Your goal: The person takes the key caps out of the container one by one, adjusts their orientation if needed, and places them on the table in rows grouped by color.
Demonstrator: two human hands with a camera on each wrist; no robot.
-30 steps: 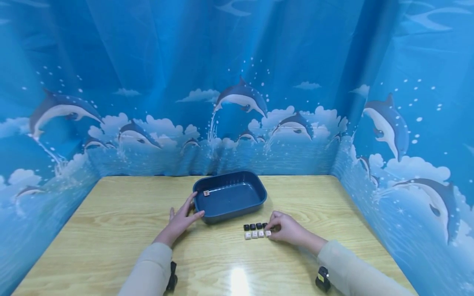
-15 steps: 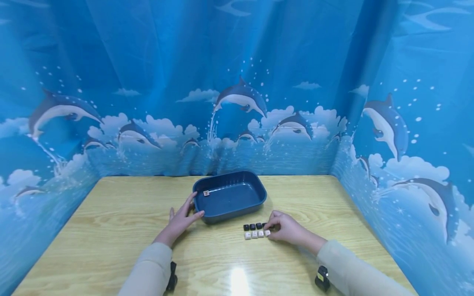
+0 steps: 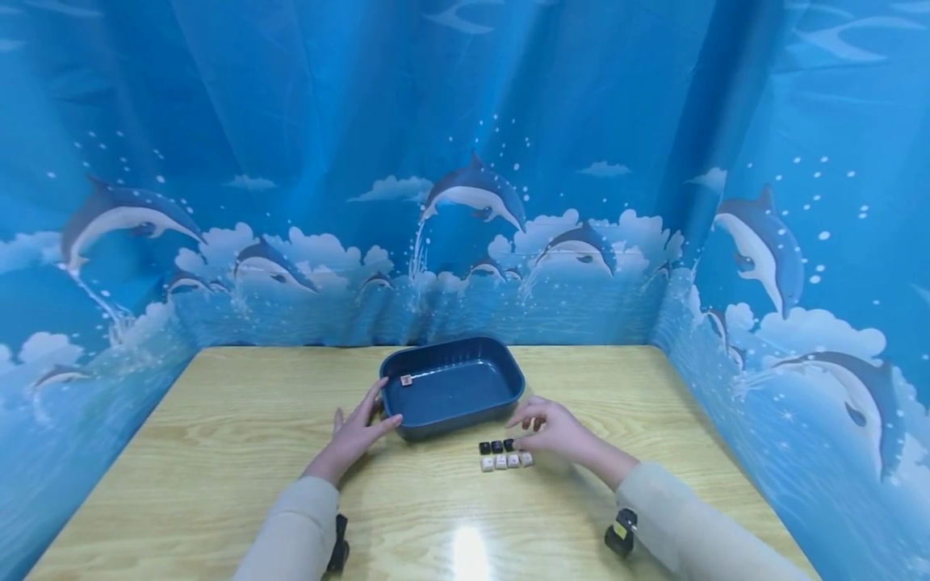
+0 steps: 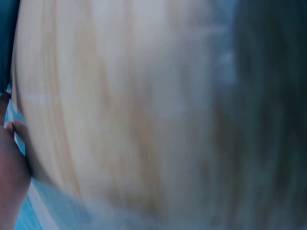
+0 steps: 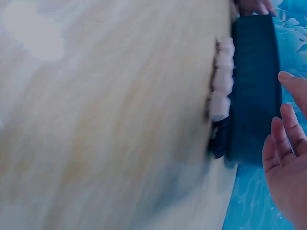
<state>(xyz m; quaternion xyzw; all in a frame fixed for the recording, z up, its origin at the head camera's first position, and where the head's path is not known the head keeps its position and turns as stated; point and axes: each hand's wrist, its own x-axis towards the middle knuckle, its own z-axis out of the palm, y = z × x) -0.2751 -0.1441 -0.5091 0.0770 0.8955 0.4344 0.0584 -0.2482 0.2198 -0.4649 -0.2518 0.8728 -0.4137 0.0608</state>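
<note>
Left hand [image 3: 358, 436] lies flat on the desk [image 3: 218, 452], fingers straight against the tray's [image 3: 508, 393] left wall, thumb at its near corner, apparently bracing it so it won't slide. Right hand [image 3: 555, 430] hovers just above the right end of the keycaps [image 3: 503, 453], fingers loosely curled; whether a cap is pinched under them I cannot tell, the fingertips hide it. The caps sit just in front of the tray in two tidy rows, three dark behind, four white in front, close enough for a short lift over the rim. One pale cap [image 3: 406, 379] already lies in the tray's far left corner. The right wrist view, blurred, shows the fingers [image 5: 288, 139] spread beside the tray wall. Dolphin curtain [image 3: 465, 202] all around.
</note>
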